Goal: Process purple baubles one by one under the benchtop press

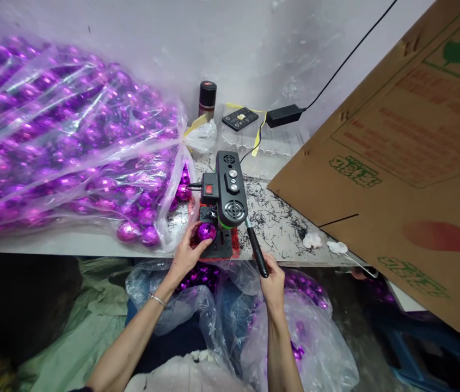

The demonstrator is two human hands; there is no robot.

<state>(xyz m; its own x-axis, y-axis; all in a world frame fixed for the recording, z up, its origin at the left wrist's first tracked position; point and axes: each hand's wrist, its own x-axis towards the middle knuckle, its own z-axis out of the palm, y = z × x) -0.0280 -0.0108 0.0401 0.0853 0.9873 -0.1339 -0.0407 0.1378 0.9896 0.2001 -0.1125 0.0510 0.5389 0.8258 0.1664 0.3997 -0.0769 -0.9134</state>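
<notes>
Nearest, at six o'clock of the black machine [231, 188], a clear plastic bag [323, 348] with purple balls in it lies below the table edge. At seven o'clock of the machine, the left hand [186, 255] pinches a shiny purple ball [206, 232] between thumb and fingers, over the slotted black base plate [224, 249]. At five o'clock the right hand [274, 279] is closed round the end of the black handle [256, 247]. Black scraps litter the white table [270, 212]. A large, tied bag of purple balls [70, 141] fills nine to eleven o'clock; a tilted cardboard box [393, 169] stands at three. Farther off are a black adapter [283, 115] at one o'clock and a dark can [207, 98] at eleven.
</notes>
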